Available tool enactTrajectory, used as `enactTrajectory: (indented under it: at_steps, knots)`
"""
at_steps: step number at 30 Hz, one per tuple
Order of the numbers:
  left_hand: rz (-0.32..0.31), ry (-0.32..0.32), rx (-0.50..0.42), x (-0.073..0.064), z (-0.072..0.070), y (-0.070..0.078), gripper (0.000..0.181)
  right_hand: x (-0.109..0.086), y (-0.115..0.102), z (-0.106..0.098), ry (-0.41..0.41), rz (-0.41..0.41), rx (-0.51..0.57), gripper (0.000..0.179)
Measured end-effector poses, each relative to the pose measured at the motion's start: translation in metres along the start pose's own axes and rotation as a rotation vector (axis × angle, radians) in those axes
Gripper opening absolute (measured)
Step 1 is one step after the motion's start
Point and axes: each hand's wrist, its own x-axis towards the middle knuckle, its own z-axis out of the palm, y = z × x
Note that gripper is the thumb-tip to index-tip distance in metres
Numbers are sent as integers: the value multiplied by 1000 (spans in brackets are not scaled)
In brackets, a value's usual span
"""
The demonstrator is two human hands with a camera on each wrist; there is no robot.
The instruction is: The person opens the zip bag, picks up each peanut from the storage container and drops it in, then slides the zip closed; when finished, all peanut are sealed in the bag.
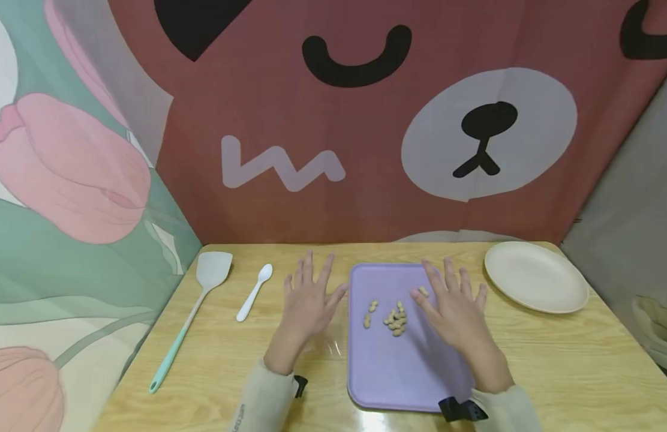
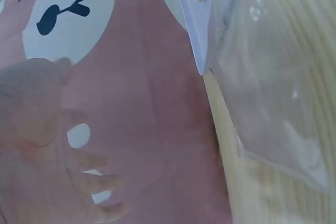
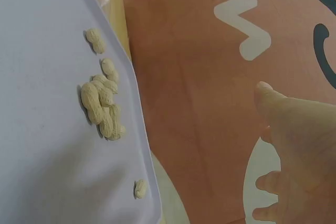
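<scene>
Both hands are held up with fingers spread and nothing in them. My left hand (image 1: 308,303) is raised above the table, just left of a purple tray (image 1: 382,372). Below it lies a clear plastic bag (image 2: 273,93), best seen in the left wrist view. Over the tray's right side hovers my right hand (image 1: 459,315), its thumb near a lone peanut (image 1: 423,291). A small heap of unshelled peanuts (image 1: 396,323) sits mid-tray, with a few loose peanuts (image 1: 367,321) to its left. The right wrist view shows the heaped peanuts (image 3: 102,106) closely.
On the wooden table (image 1: 215,360), a spatula (image 1: 213,270) with a mint handle lies at the far left, beside a small white spoon (image 1: 252,294). A cream plate (image 1: 535,277) stands at the back right. A printed bear curtain (image 1: 366,132) hangs behind the table.
</scene>
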Motion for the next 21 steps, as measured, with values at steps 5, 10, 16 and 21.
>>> enactTrajectory:
  at_steps: [5, 10, 16, 21]
  knots:
    - [-14, -112, -38, 4, 8, -14, 54, -2, 2, 1, 0, -6, 18, 71]
    - [-46, -252, -83, 2, 25, -28, 49, -5, 3, 4, -24, -24, 31, 67]
    - [-73, -274, -30, 3, 38, -32, 28, -6, 4, 3, -4, -37, 35, 63]
    - [-119, -254, -22, 5, 40, -35, 39, -4, 4, 4, 10, -50, 47, 61]
